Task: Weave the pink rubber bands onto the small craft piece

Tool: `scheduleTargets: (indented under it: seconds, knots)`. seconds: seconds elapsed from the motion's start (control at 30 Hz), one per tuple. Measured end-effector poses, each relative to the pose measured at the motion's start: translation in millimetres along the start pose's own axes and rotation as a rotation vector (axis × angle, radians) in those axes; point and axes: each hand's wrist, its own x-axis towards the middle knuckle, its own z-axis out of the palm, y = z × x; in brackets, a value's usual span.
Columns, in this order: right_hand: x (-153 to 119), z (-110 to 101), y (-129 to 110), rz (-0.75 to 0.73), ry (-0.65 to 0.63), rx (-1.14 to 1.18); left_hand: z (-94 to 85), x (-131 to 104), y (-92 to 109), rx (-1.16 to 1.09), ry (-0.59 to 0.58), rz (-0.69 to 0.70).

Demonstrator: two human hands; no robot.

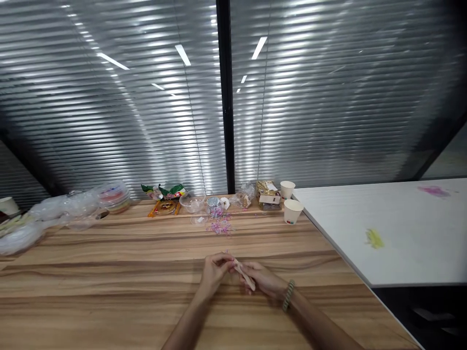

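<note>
on the wooden table (109, 272), all places here are told from the clear plastic bowl (192, 202) that stands near the far edge. the bowl looks empty, though it is small and i cannot be sure. just to the right of it stands a small clear cup (213, 204) with something blue and patterned inside, and in front of that cup a heap of pink and purple beads (220, 226) lies loose on the wood. behind the bowl on its left lies a green snack bag (164, 191), and an orange packet (165, 208) is beside the bowl on the same side. far to the left there is a stack of clear lidded containers (114, 196) with colourful things in them, and crumpled clear plastic bags (44, 216) beyond it. to the right of the bowl come a crumpled clear wrapper (245, 194), a golden box (267, 194) and two white paper cups (293, 211); what the cups contain is hidden.

well in front of the bowl, the two hands meet above the table. the left hand (214, 270) has its fingers curled and pinched at the upper end of a thin wooden stick (244, 275). the right hand (264, 280), with a beaded bracelet (288, 294) at the wrist, closes its fingers around the lower part of the same stick. the stick is tilted and is held off the table between both hands.
</note>
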Motion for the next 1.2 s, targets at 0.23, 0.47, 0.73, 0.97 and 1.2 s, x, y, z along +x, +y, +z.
scheduleTargets:
  seconds: [0.23, 0.47, 0.73, 0.97, 1.2]
  knots:
    - [-3, 0, 1, -0.006, -0.036, -0.028, -1.6, 2, -7, 0.082, -0.007, -0.042]
    - [-4, 4, -4, -0.041, -0.011, -0.061, 0.5, 2, -6, 0.076, 0.026, -0.103]
    - [-2, 8, 0, -0.104, 0.047, -0.089, 3.4, -5, -3, 0.019, -0.032, -0.086]
    - [-2, 9, -3, -0.164, 0.114, -0.173, 2.8, -4, 2, -0.062, -0.091, -0.144]
    - [-6, 7, -6, -0.082, 0.07, -0.25, 3.0, -9, 1, -0.004, -0.247, -0.146]
